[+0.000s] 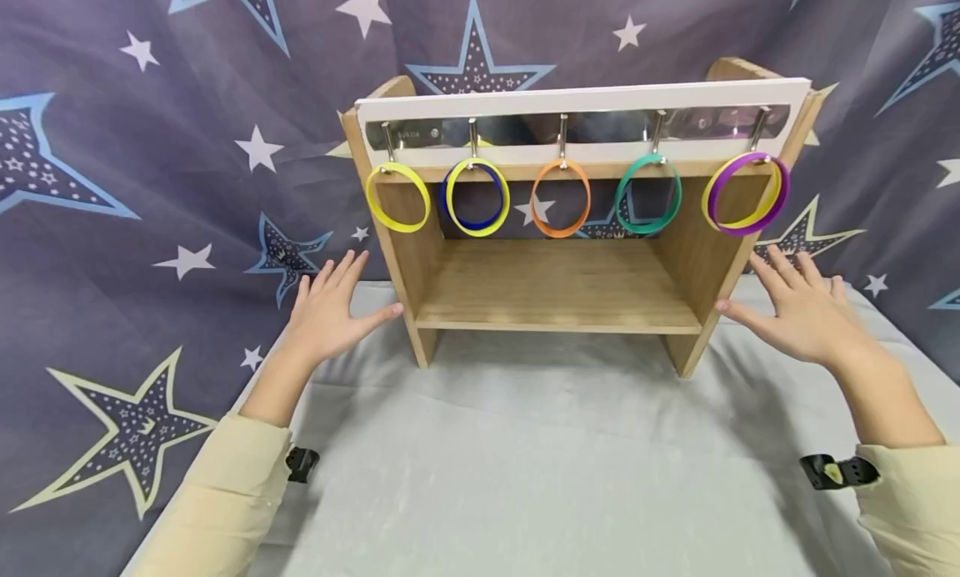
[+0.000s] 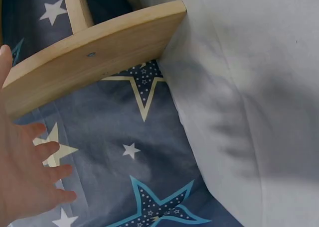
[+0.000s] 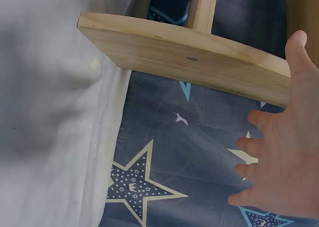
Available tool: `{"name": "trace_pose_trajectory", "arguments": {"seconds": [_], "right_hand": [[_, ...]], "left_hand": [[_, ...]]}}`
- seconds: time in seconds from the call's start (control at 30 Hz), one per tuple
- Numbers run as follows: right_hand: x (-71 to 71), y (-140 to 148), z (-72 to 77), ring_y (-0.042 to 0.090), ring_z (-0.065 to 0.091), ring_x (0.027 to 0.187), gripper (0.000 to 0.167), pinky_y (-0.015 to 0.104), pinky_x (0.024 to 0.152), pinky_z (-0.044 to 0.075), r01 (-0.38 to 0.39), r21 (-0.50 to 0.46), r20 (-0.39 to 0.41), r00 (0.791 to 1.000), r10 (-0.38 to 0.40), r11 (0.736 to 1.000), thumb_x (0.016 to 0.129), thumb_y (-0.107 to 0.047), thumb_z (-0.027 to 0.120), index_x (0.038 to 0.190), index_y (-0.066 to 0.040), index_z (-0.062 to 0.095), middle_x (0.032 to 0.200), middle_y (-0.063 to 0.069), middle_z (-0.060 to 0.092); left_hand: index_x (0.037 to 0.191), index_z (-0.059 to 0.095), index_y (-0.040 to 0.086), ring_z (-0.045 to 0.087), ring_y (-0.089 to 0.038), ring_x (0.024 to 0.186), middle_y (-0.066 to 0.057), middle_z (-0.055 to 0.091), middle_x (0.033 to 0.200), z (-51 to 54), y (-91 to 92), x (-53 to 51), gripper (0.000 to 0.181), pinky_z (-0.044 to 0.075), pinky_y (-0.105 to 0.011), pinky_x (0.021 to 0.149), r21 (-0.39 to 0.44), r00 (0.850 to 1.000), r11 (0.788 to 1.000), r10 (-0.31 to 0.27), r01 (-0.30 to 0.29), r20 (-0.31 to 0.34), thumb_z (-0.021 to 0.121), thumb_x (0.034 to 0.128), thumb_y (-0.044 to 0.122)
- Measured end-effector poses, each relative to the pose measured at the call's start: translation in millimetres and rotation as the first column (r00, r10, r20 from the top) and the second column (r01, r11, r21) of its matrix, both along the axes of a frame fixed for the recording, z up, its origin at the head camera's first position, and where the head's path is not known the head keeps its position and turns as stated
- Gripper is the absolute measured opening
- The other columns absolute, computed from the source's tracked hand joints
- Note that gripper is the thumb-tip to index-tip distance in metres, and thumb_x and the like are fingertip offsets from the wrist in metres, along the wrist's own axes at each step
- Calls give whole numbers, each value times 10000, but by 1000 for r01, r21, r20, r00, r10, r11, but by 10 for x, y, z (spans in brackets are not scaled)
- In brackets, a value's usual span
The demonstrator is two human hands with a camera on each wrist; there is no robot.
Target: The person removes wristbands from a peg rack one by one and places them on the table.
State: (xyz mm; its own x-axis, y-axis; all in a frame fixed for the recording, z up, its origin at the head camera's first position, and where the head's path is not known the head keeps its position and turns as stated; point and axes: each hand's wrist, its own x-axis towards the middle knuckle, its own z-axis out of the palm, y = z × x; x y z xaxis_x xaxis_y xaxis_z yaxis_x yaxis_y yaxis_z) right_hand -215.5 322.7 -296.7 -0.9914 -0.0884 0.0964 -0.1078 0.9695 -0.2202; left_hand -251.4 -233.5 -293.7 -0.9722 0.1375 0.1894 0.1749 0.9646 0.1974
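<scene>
A wooden shelf unit (image 1: 558,285) carries a white rail (image 1: 585,102) with several metal hooks. From the hooks hang a yellow ring (image 1: 399,227), a blue and a yellow ring (image 1: 506,202), an orange ring (image 1: 561,233), a green ring (image 1: 678,195), and a purple ring (image 1: 785,195) with a yellow one. My left hand (image 1: 326,314) is spread beside the shelf's left side, thumb near its edge. On the other side my right hand (image 1: 813,314) is spread likewise. Both wrist views show a side panel (image 2: 94,57) beside the hand, and neither hand holds anything.
A pale cloth (image 1: 525,460) covers the surface under and in front of the shelf. Behind hangs a dark curtain (image 1: 187,193) with star prints. Black straps (image 1: 302,464) are at both sleeve cuffs.
</scene>
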Motion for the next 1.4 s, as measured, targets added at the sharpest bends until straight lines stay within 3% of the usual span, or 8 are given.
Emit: {"name": "trace_pose_trajectory", "arguments": {"seconds": [0.2,0.33,0.6,0.73,1.0,1.23,1.3,1.4], "right_hand": [[29,3,-19,523,-72,1440,861,778,1095,24,-40,-59,-20,999,39,997,958,-561,434,1544,-67,41,1579,288,0],[62,-3,-23,507,-56,1450,841,721,1148,35,-71,-121,-48,997,65,990,967,-508,461,1543,-55,48,1576,302,25],[167,0,-34,513,94,1445,825,659,1196,80,-133,-226,-159,982,98,965,961,-395,544,1538,-31,81,1556,331,127],[252,-34,-34,540,198,1401,817,687,1157,152,-113,-253,-204,977,61,961,950,-384,575,1533,-25,127,1529,343,210],[445,-115,-13,556,336,1298,741,722,1040,270,-35,-232,-300,953,-37,972,935,-384,604,1489,-12,280,1434,357,369],[563,-254,24,469,515,1023,537,596,789,394,-53,-226,-466,883,-61,973,913,-303,640,1326,13,508,1239,342,544],[589,-308,36,422,544,975,480,458,758,422,-63,-237,-517,853,-71,970,901,-284,657,1281,-8,559,1205,306,584],[624,-385,59,23,602,1009,409,254,728,394,-89,-265,-584,807,-86,960,877,-253,685,1219,-39,620,1162,247,636]], "left_hand": [[1555,111,177,151,-406,1483,-118,149,1622,3,24,-3,963,112,-661,1198,107,1000,994,-7,8,-6,443,852,746],[1548,163,156,226,-396,1464,-133,221,1603,-4,36,-8,893,210,-606,1199,240,1000,971,-9,15,-25,474,889,672],[1530,235,208,305,-372,1437,-142,317,1565,-8,75,-4,799,297,-591,1169,450,999,893,15,2,-34,534,901,598],[1516,272,147,319,-344,1438,-140,337,1555,3,111,-1,734,301,-524,1198,522,998,851,-30,51,-48,561,933,487],[1468,368,105,375,-313,1416,-110,394,1528,-8,186,-29,626,349,-462,1189,657,990,740,-115,144,-87,598,944,358],[1444,412,103,388,-284,1413,-91,422,1512,25,233,-14,575,328,-440,1206,738,992,663,-104,126,-76,599,948,327],[1434,423,84,402,-279,1403,-107,436,1500,31,238,-17,561,328,-434,1207,762,992,635,-98,124,-80,603,948,300],[1427,431,68,432,-276,1382,-129,457,1482,35,239,-26,550,349,-425,1193,795,993,595,-91,118,-79,609,947,268]]}}
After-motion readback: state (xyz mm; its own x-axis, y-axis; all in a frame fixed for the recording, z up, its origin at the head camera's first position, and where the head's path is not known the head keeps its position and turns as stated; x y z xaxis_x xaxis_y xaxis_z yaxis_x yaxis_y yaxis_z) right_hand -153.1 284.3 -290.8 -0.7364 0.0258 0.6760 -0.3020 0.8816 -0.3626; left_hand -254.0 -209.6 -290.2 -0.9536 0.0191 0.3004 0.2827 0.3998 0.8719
